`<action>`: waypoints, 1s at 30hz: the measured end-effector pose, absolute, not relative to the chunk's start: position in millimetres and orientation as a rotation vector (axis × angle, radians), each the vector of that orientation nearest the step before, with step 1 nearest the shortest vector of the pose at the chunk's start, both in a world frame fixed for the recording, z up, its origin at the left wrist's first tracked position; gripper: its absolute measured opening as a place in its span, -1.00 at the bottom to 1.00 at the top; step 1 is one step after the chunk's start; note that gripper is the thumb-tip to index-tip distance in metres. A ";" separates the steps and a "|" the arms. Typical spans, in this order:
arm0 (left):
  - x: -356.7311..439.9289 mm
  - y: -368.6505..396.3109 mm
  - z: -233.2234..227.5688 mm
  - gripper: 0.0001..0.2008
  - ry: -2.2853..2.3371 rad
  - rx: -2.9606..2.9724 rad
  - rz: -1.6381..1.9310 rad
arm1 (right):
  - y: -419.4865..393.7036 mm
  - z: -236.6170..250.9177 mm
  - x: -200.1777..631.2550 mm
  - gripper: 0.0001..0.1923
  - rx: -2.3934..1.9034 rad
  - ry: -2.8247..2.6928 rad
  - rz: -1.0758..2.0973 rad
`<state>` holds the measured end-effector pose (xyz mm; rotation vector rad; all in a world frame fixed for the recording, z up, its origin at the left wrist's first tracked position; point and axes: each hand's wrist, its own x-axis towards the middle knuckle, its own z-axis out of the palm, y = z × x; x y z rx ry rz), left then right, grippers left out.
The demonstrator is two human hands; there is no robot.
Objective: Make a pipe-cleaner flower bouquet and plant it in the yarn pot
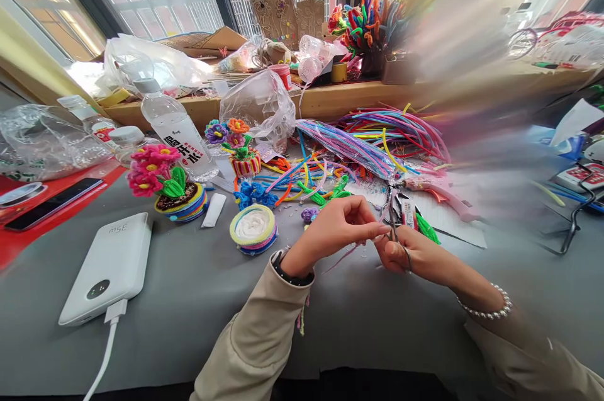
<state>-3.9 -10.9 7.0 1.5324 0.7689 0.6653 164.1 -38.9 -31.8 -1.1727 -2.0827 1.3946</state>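
Observation:
My right hand (415, 253) is closed around a pair of scissors (393, 215), with the blades pointing up and away from me. Close beside it, the fingertips of my left hand (337, 228) pinch a thin pale purple pipe cleaner (343, 258), whose end trails below; most of it is hidden by the fingers. The blades are near my left fingertips, and I cannot tell whether they touch the strand. Behind my left wrist lies a purple pipe-cleaner flower (309, 215). A round yellow-and-blue wrapped pot (253, 229) with white filling stands to the left.
A pink flower pot (182, 203), a white power bank (111, 269) and a water bottle (177, 130) are on the left. Bundled pipe cleaners (349, 146) and a pink glue gun (448, 193) lie beyond my hands. A cluttered wooden ledge (325, 99) runs along the window.

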 end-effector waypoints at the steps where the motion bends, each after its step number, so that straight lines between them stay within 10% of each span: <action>1: -3.9 -10.6 6.7 -0.68 0.772 1.533 0.674 | -38.7 -32.3 163.9 -0.30 -1.184 -2.077 1.397; 30: -1.8 -11.4 5.6 -0.71 0.755 1.535 0.632 | -38.5 -28.0 162.0 -0.32 -1.156 -1.952 1.324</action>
